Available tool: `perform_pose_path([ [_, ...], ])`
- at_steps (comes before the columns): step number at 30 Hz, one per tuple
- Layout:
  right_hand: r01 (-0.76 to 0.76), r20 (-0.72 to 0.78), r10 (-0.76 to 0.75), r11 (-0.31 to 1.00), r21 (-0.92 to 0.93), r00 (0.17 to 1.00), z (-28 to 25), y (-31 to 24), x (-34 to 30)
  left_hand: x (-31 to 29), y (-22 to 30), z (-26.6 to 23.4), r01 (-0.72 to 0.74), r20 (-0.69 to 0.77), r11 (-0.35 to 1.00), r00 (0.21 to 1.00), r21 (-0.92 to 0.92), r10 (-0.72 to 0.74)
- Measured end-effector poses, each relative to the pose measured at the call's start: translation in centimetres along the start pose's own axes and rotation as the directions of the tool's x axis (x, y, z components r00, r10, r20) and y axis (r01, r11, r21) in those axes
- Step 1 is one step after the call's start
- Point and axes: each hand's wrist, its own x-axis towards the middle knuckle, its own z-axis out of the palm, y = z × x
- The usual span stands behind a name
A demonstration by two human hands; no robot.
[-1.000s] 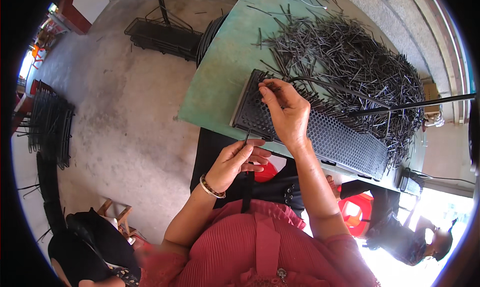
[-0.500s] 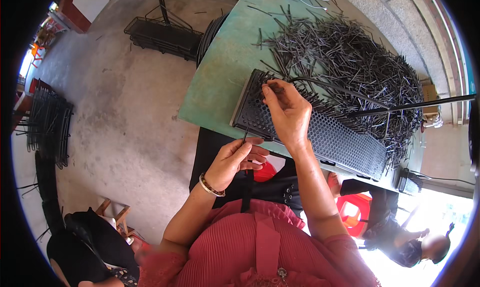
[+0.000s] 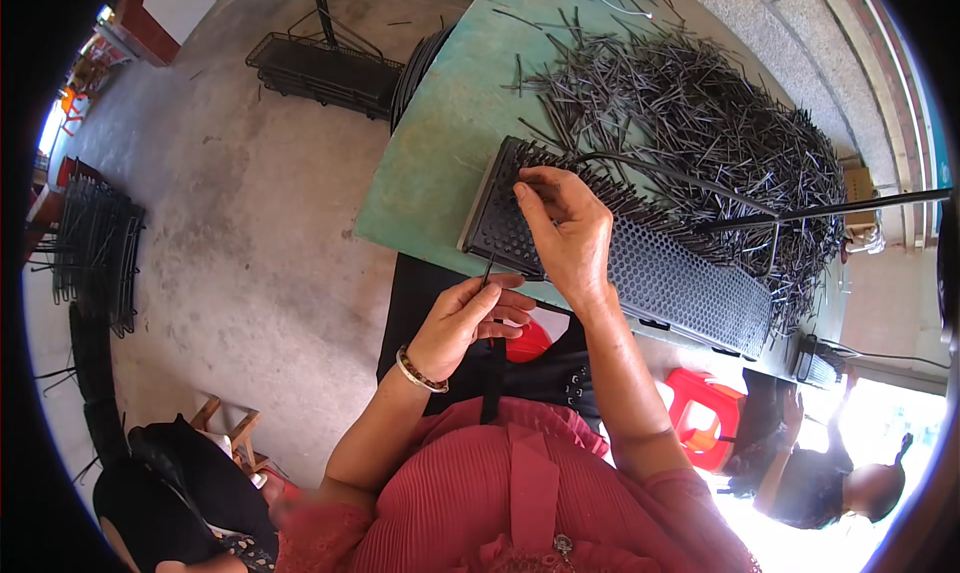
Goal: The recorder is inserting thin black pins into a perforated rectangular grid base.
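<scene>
A long black perforated tray lies on the table, with rows of short black sticks standing up in the holes along its far side. Over its left part, my right hand has thumb and fingers pinched together close to the holes. Whatever is between those fingertips is hidden. My left hand stays just in front of the tray's near edge. Its thumb and forefinger grip a thin black stick pointing upward, while the other fingers are spread.
A large heap of loose black sticks covers the far right of the green table. Black rods cross above the tray. Stacked wire racks stand on the floor at the left. Another person is beside a red stool.
My right hand has shifted slightly left and nearer over the tray. My left hand keeps the stick almost in place. The other person at the right has raised their arms.
</scene>
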Motion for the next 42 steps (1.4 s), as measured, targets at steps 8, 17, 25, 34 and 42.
perform_pose_path([
  [8,0.218,0.033,-0.215,0.968,-0.127,0.976,-0.2,0.2,0.4,0.1,-0.1,0.0,0.0,0.002,1.0,1.0,-0.005,0.0],
  [17,0.319,0.029,-0.322,0.918,-0.235,0.946,-0.2,0.2,0.5,0.0,-0.2,0.1,-0.003,-0.03,0.999,1.0,-0.037,0.002],
  [25,-0.122,0.067,0.11,0.968,0.22,0.992,-0.8,-1.0,1.6,0.0,-0.4,-0.2,-0.029,0.047,0.99,0.998,-0.141,0.036],
  [34,-0.289,0.227,0.209,0.862,0.417,0.951,-0.9,-0.5,2.5,0.0,-0.5,-0.5,-0.036,0.046,0.99,0.998,-0.133,0.043],
  [42,-0.175,0.319,0.125,0.976,0.132,0.94,-1.7,-2.1,2.9,0.0,-0.1,0.1,-0.023,0.04,0.99,0.999,-0.142,0.029],
])
